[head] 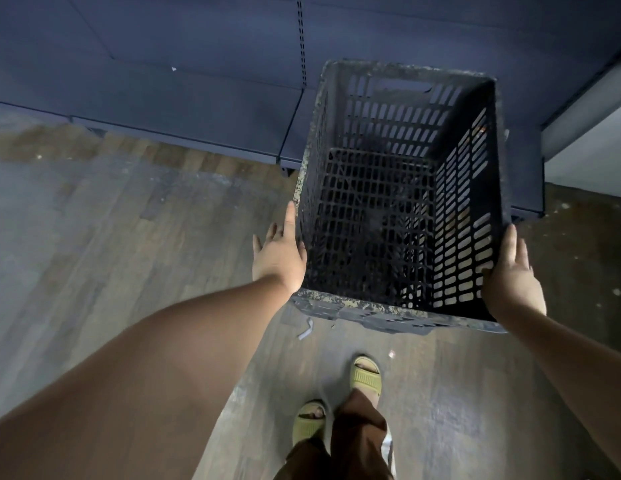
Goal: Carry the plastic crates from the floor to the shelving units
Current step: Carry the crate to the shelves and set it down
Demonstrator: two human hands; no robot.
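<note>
Black plastic crate (399,199) hangs between both hands, its long axis running toward the shelf (184,98) at 12 o'clock. Left hand (279,252) presses flat-fingered at 9 o'clock, right hand (511,271) likewise at 3, equally near.

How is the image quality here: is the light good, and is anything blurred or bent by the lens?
Head view: dim, bluish light; the dark slotted plastic crate has a shadowed interior; the left forearm near the lens is soft and oversized; the dark blue metal shelving edges bow from wide-angle distortion.
</note>
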